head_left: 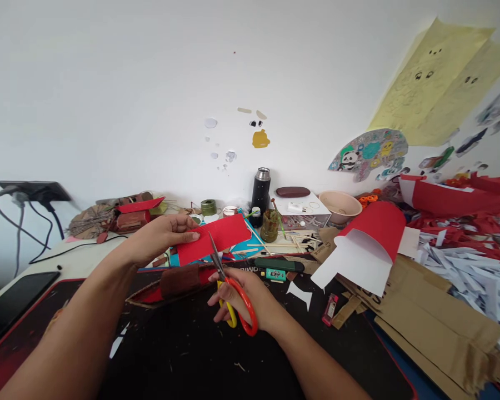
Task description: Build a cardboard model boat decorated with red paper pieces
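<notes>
Pinched between thumb and fingers of my left hand (173, 236) is a red strip of paper (227, 232), held up by its left end above the desk. My right hand (241, 294) has its fingers in the loops of scissors (244, 308) with red and yellow handles. The scissor blades point up, in front of the strip's lower edge; whether they touch it I cannot tell. Behind and below the strip lies a brown and red boat-shaped piece (179, 283) on the black mat (191, 350).
A curled red sheet (375, 228) and cardboard (433, 316) lie at right, beside heaped paper scraps (479, 278). A black flask (261, 191), a jar (270, 226) and a bowl (340, 206) stand by the wall. A phone (19, 305) lies at left.
</notes>
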The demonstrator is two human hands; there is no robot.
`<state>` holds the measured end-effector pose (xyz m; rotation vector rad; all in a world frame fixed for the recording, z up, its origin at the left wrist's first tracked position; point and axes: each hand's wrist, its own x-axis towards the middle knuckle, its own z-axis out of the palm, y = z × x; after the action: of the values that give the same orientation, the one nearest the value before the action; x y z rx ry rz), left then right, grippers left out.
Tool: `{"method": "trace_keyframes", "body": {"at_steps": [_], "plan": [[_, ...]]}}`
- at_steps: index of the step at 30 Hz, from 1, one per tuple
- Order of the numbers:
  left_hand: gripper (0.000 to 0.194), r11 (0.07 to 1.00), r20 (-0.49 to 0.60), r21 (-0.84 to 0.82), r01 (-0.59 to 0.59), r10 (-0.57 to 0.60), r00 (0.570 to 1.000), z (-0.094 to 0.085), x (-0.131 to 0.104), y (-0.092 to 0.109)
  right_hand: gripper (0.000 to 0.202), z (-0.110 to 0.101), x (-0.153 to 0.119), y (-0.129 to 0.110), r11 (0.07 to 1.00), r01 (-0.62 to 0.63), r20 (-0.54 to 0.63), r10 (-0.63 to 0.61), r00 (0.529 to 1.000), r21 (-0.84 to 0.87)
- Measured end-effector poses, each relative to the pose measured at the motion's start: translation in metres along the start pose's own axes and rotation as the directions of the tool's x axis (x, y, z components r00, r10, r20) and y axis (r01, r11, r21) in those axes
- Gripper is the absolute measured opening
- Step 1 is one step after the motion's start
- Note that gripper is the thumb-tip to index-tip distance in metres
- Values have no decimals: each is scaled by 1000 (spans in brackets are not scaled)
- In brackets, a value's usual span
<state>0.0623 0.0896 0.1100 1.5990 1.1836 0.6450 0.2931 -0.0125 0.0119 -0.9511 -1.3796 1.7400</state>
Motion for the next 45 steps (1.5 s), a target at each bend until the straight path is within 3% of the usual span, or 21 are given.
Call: {"method": "trace_keyframes", "body": {"at_steps": [10, 22, 33, 45], "plan": [[42, 999, 67, 46, 23, -26, 997, 17, -2, 13, 69, 1, 2, 4, 997, 49, -97, -55, 994, -62], [46, 999, 139, 14, 50, -52, 989, 17, 4, -4, 63, 2, 0, 1, 994, 31, -132, -45, 990, -105], [42, 998, 145, 23, 56, -59, 988, 18, 4, -3, 51, 0, 0, 1, 993, 1, -191, -24, 981, -120], [41, 998, 164, 41, 57, -62, 984, 19, 4, 0, 51, 0, -1, -2, 988, -2, -198, -30, 980, -156]]}}
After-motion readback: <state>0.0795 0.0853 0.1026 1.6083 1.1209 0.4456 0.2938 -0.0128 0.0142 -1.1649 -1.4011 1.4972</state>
